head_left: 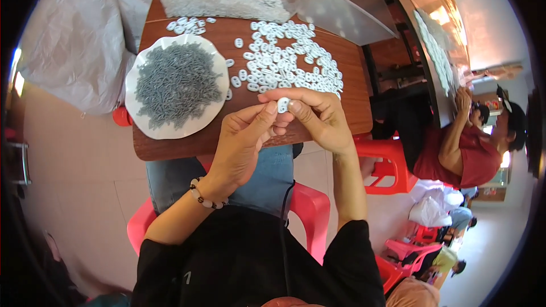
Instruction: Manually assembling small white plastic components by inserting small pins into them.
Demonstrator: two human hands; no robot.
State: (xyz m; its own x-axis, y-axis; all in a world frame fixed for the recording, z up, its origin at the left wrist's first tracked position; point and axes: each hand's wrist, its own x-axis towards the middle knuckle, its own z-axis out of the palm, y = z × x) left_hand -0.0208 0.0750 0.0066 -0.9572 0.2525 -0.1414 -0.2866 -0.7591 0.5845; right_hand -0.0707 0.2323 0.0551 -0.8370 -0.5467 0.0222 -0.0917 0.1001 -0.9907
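Just beyond the table's near edge, a small white oval plastic piece with two dark holes [282, 104] is pinched between my two hands. My left hand [245, 136], with a beaded bracelet on the wrist, has its thumb and fingertips closed at the piece's left side. Thumb and bent fingers of my right hand [324, 116] close on it from the right. A white scalloped plate [135, 111] left of my hands bears a heap of small grey pin-like plastic parts [179, 82]. Many matching white oval pieces [284, 59] lie spread beyond my hands.
The brown wooden table [352, 102] carries a clear bin [307, 0] of whitish pieces at the back. A large translucent plastic bag [74, 34] stands at left. Red plastic stools [392, 165] and a seated person in a red shirt [475, 156] are at right.
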